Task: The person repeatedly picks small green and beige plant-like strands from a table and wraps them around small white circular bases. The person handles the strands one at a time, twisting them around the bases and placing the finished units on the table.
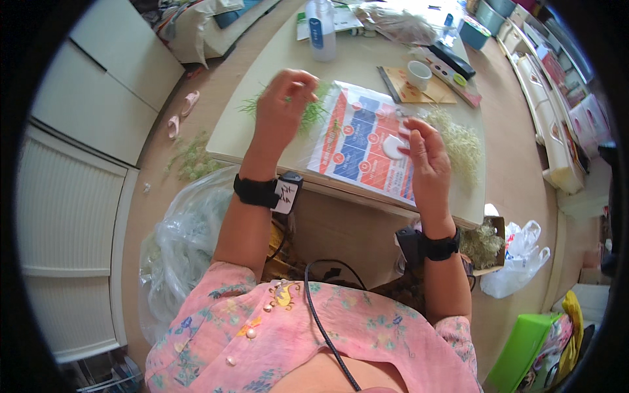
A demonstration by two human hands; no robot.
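Observation:
My left hand (286, 100) is raised over a small heap of thin green plant sprigs (314, 108) on the table. Its fingers are curled and slightly blurred, so whether a sprig is between them stays unclear. My right hand (428, 154) hovers at the right edge of a printed red-and-blue sheet (361, 142), thumb and fingers close together. Something small and pale may be at its fingertips; I cannot make it out. Beside those fingers sits a white round disc (393, 147) on the sheet. Pale green, curly plant material (457, 145) is piled just right of this hand.
Farther back on the table (275, 64) stand a clear bottle (322, 34) and a white cup (418, 74) on a brown envelope (393, 83). A large plastic bag (186, 245) is on the floor at left. A cardboard box (496, 245) and white bag (521, 260) are at right.

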